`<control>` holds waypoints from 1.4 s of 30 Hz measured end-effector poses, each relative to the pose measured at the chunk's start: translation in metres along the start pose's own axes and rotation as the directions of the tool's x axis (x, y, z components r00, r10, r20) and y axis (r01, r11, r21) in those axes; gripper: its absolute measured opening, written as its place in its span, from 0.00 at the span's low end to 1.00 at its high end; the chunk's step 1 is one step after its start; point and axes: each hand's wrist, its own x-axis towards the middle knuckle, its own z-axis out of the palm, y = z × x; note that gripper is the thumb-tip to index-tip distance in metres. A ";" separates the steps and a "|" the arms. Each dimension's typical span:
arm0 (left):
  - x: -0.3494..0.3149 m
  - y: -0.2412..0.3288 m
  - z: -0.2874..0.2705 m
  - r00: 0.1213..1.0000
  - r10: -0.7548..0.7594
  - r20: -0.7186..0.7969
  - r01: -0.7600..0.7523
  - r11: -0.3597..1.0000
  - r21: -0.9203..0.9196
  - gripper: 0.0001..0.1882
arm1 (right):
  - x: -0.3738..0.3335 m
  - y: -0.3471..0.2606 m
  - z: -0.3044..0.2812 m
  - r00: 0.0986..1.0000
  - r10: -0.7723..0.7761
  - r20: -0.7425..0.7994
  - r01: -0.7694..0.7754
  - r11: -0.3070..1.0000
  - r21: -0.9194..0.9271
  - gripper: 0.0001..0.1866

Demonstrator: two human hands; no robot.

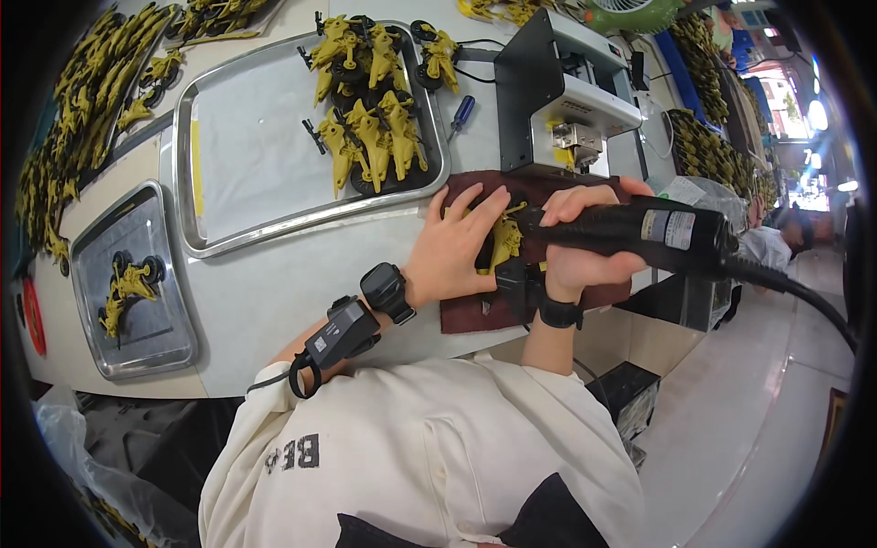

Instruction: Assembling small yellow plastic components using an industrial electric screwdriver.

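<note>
My left hand presses flat on a yellow toy motorcycle that lies on a dark red mat. My right hand is closed around a black electric screwdriver, its thick cable running off to the right. The tool's tip end points at the toy, between my two hands. Black devices are strapped to both wrists.
A large metal tray holds several yellow toy motorcycles. A smaller tray at the left holds one. A grey machine stands behind the mat, a blue screwdriver beside it. More yellow toys lie at far left.
</note>
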 end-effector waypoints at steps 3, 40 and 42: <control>0.001 0.001 0.000 1.000 0.001 -0.011 -0.001 1.000 -0.006 0.52 | 0.001 0.007 0.001 1.000 0.024 0.009 -0.023 0.999 -0.047 0.49; 0.003 0.001 -0.003 0.998 0.003 0.063 -0.005 1.000 0.030 0.46 | 0.095 -0.001 -0.027 0.910 -0.278 -0.307 0.221 0.953 -0.209 0.45; 0.004 0.001 -0.005 0.998 0.001 0.060 -0.003 1.000 0.028 0.46 | 0.101 0.005 -0.027 0.953 -0.164 -0.254 0.101 0.965 -0.242 0.40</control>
